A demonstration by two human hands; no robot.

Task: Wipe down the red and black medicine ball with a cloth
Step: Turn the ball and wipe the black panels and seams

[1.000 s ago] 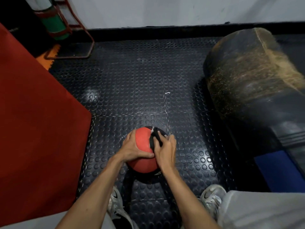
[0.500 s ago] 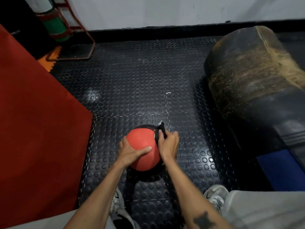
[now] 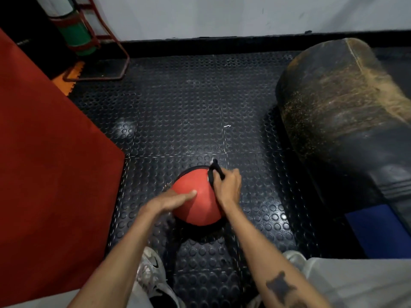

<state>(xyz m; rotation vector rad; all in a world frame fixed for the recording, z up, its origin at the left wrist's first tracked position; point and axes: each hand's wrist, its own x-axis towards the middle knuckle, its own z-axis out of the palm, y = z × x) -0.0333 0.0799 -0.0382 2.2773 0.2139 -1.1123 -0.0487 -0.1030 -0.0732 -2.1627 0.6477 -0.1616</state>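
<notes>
The red and black medicine ball (image 3: 198, 196) rests on the black studded floor between my feet, its red side facing up. My left hand (image 3: 171, 202) lies flat against the ball's near left side, fingers stretched across it. My right hand (image 3: 226, 187) is closed on a small dark cloth (image 3: 215, 171) and presses it on the ball's upper right edge, where the black part shows. One end of the cloth sticks up past my fingers.
A red mat (image 3: 49, 163) covers the floor on the left. A large worn black punching bag (image 3: 347, 121) lies on the right, with a blue patch (image 3: 378, 230) near it. A red metal stand (image 3: 97, 52) with a green roll stands at the far left wall. My shoes (image 3: 153, 274) flank the ball.
My right hand has slid the cloth from the ball's top toward its far right edge. My left hand has flattened and shifted lower on the left side. The ball has turned, showing more red.
</notes>
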